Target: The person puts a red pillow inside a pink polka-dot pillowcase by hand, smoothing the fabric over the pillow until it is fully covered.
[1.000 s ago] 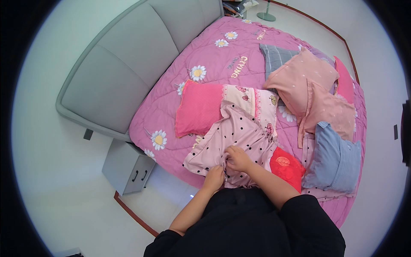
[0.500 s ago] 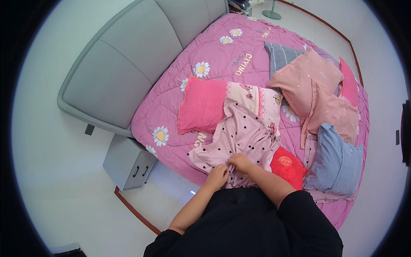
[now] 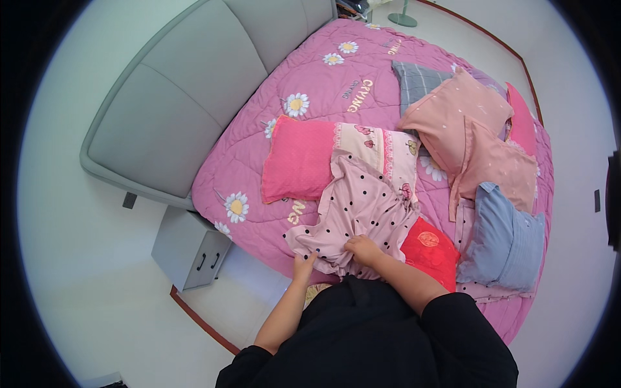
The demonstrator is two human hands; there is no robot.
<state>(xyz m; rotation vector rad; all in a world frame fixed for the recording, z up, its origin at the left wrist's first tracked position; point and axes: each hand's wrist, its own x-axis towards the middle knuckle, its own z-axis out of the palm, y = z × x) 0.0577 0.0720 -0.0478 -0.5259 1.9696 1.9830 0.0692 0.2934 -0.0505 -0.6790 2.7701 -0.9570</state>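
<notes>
A pale pink pillowcase [image 3: 362, 200] with black dots lies rumpled at the near side of the bed, partly over a pillow [image 3: 299, 160] with a bright pink end and a printed cream end. My left hand [image 3: 304, 265] pinches the pillowcase's near edge close to its left corner. To the right of it, my right hand [image 3: 364, 249] is closed on a fold of the same cloth, knuckles up. Creases run through the fabric around both hands. Beside my right forearm sits a glossy red pillow [image 3: 430, 249], partly under the dotted cloth.
The bed has a pink daisy-print quilt [image 3: 259, 171] and a grey headboard [image 3: 187, 84]. Toward the right lie peach pillows [image 3: 466, 107], a blue-grey pillow [image 3: 508, 242] and a grey striped pillow [image 3: 414, 84]. A grey nightstand [image 3: 187, 249] stands at the left.
My left hand has moved left along the pillowcase edge, away from my right hand, which stays on the cloth. The view has shifted slightly.
</notes>
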